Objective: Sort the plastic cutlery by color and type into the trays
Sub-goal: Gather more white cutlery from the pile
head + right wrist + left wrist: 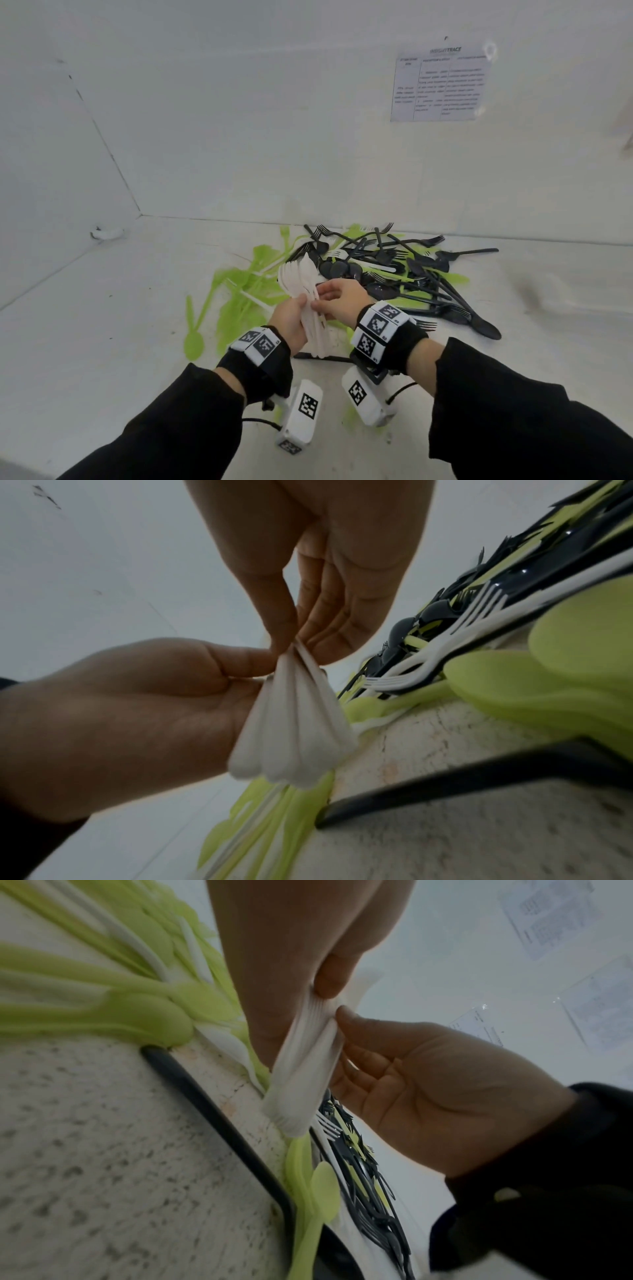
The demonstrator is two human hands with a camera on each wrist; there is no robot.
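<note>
Both hands hold one bundle of white cutlery (pixel 303 284) upright above the table, its rounded heads fanned at the top like spoons. My left hand (pixel 301 310) grips the handles from the left. My right hand (pixel 325 296) pinches the same bundle (pixel 294 737) between thumb and fingers from the right. In the left wrist view the bundle (pixel 304 1074) stands between the left hand (pixel 322 988) and the right hand (pixel 346 1031). Behind lie a green cutlery pile (pixel 239 294) and a black cutlery pile (pixel 394 270). No tray shows.
A black knife (pixel 322 357) lies on the speckled table under the hands. White forks (pixel 445 647) are mixed into the black pile. White walls close the left and back, with a printed sheet (pixel 442 85) on the back one.
</note>
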